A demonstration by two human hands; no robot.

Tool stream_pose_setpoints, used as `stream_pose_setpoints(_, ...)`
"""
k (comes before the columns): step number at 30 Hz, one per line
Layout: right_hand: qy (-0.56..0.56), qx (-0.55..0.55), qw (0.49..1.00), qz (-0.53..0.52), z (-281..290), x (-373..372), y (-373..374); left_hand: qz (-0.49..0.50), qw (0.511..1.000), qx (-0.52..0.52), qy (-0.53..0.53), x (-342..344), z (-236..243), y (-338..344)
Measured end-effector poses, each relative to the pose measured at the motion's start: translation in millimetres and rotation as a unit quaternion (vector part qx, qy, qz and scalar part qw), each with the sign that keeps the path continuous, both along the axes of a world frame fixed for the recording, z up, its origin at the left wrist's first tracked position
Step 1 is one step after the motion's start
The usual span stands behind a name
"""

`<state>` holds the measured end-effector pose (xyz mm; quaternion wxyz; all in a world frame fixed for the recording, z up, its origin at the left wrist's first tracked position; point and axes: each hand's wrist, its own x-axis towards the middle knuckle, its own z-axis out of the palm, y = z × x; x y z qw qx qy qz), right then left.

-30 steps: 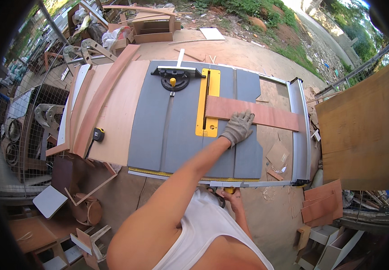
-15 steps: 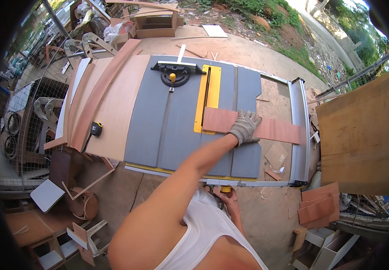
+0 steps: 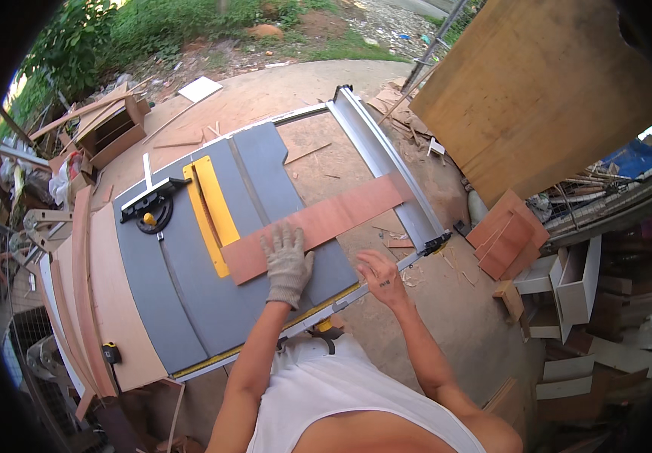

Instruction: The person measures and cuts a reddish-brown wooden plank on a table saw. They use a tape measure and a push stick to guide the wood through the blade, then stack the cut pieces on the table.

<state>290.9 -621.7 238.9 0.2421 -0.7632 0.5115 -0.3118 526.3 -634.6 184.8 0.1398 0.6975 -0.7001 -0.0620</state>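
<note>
My left hand (image 3: 288,268), in a grey work glove, lies flat with fingers spread on a reddish wooden board (image 3: 349,215). The board lies across the grey table saw top (image 3: 179,294), its left end over the near part of the yellow insert plate (image 3: 209,196) and its right end at the silver rip fence (image 3: 386,162). Bare and raised near the front rail (image 3: 337,304), my right hand (image 3: 383,278) has loosely bent fingers and nothing visible in them. A black mitre gauge (image 3: 156,204) with a yellow knob sits left of the insert.
A tape measure (image 3: 110,352) rests on the pale side panel (image 3: 126,302) at left, beside long wood strips (image 3: 83,279). A big plywood sheet (image 3: 530,98) leans at right. Reddish offcuts (image 3: 508,235) and white drawer boxes (image 3: 567,283) stand on the ground below it.
My view has swung to the right. My right hand has come up from the yellow part below the front rail to beside the board. My left hand is still on the board.
</note>
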Motion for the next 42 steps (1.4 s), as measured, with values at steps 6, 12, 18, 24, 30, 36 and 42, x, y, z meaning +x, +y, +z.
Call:
stream_pose_setpoints(6, 0.194, -0.069, 0.977, 0.058, -38.4, -20.1, -92.9, -0.008, 0.997, -0.072, -0.039, 2.8, -33.1, 42.8)
stream_pose_setpoints(12, 0.275, -0.011, 0.955, 0.113, -70.1, -25.9, -138.1, 0.003, 0.993, -0.107, -0.049, -0.4, -45.1, 36.4)
stream_pose_setpoints(18, 0.330, -0.053, 0.932, 0.141, -77.2, -13.6, -156.2, 0.039, 0.991, -0.122, -0.029, 7.0, -49.9, 30.2)
stream_pose_setpoints(24, 0.323, -0.038, 0.936, 0.136, -85.0, -25.0, -148.7, 0.030, 0.993, -0.116, -0.001, 17.5, -37.9, 31.8)
stream_pose_setpoints(30, 0.346, -0.056, 0.924, 0.149, -83.3, -33.7, -159.9, 0.040, 0.990, -0.135, 0.027, 7.5, -48.0, 26.1)
stream_pose_setpoints(36, 0.337, -0.082, 0.924, 0.160, -88.7, -38.2, -178.5, 0.036, 0.988, -0.146, 0.031, 10.1, -47.9, 11.5)
stream_pose_setpoints(42, 0.363, -0.075, 0.917, 0.146, -88.7, -33.8, -181.8, 0.029, 0.987, -0.157, 0.017, 16.0, -49.0, 5.5)
